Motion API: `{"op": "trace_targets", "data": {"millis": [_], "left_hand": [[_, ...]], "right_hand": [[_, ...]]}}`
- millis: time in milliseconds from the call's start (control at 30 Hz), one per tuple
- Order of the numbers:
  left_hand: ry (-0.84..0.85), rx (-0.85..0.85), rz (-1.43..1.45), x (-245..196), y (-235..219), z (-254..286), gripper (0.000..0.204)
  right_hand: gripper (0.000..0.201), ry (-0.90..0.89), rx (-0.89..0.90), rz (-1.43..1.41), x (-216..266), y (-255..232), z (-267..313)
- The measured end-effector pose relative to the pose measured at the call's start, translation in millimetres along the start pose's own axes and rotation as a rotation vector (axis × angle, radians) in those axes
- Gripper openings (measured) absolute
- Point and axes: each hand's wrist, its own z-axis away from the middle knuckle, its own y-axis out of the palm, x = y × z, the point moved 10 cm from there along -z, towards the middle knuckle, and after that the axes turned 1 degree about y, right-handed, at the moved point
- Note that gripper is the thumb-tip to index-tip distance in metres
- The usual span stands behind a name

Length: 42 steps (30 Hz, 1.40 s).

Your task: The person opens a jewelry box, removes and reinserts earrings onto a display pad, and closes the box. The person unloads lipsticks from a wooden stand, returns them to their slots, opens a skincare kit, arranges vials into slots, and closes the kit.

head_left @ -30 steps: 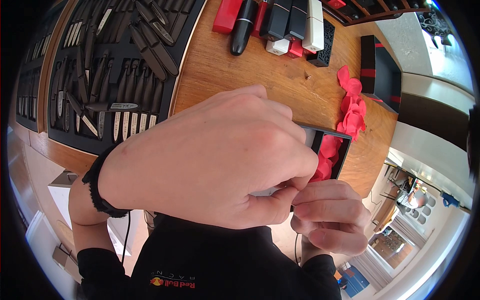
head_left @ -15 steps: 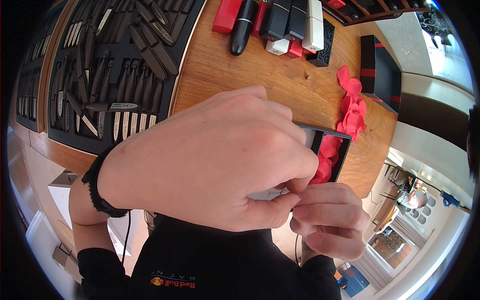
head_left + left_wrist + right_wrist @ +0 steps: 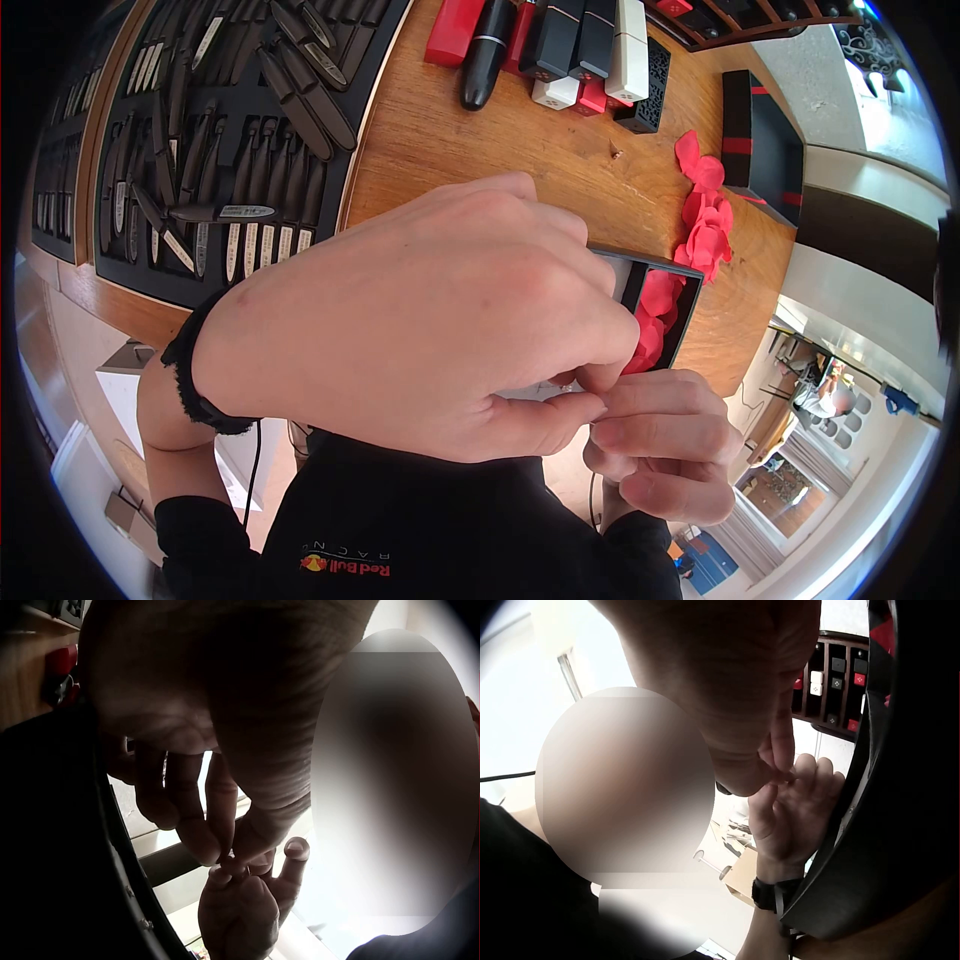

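Note:
In the head view my left hand (image 3: 420, 320), with a black band at the wrist, reaches over an open black box (image 3: 672, 266). Its thumb and forefinger pinch a tiny shiny thing (image 3: 567, 387), mostly hidden between the fingers. My right hand (image 3: 665, 440) meets those fingertips with its own fingers curled and pinching at the same spot. Both wrist views show the fingertips together; what lies between them is too small to tell. Red petals (image 3: 655, 305) fill the visible right compartment of the box, while the left hand covers much of the rest.
Trays of dark slim pieces (image 3: 255, 215) stand at the left. Red, black and white cases (image 3: 560, 45) line the back of the wooden table (image 3: 450, 140). Loose red petals (image 3: 705, 210) lie right of centre, near another black box (image 3: 765, 145).
Both hands stay together over the box. The right fingers have shifted slightly and the left thumb has moved a little toward them, exposing a bit of the shiny thing.

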Motion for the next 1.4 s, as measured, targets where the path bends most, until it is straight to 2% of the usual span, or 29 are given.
{"op": "trace_targets", "data": {"millis": [267, 333, 767, 833, 967, 1033, 1400], "left_hand": [[0.026, -0.022, 0.014, -0.6, -0.7, -1.2, 0.016], [0.02, -0.016, 0.016, -0.8, -0.6, -1.1, 0.017], [0.028, -0.008, -0.01, -1.4, -0.3, 0.2, 0.017], [0.028, -0.01, -0.005, -1.1, 0.1, -0.7, 0.017], [0.029, -0.009, -0.009, -0.9, 0.3, -1.0, 0.017], [0.027, -0.001, -0.012, -1.0, 0.3, -1.0, 0.017], [0.027, 0.003, -0.015, -1.3, -0.4, -0.8, 0.019]], "right_hand": [[0.027, 0.01, 0.019, 0.0, 1.2, -2.8, -1.2], [0.043, 0.037, 0.132, 0.076, 0.8, 4.5, -4.3], [0.045, 0.06, 0.132, 0.088, -0.1, 8.3, -3.0], [0.023, 0.017, 0.036, 0.021, 1.0, 2.0, -2.3], [0.023, 0.022, 0.033, 0.019, 1.9, 0.3, -2.7], [0.045, 0.067, 0.122, 0.086, 0.1, 5.2, -2.9], [0.047, 0.057, 0.12, 0.092, 1.4, 6.1, -4.4]]}}
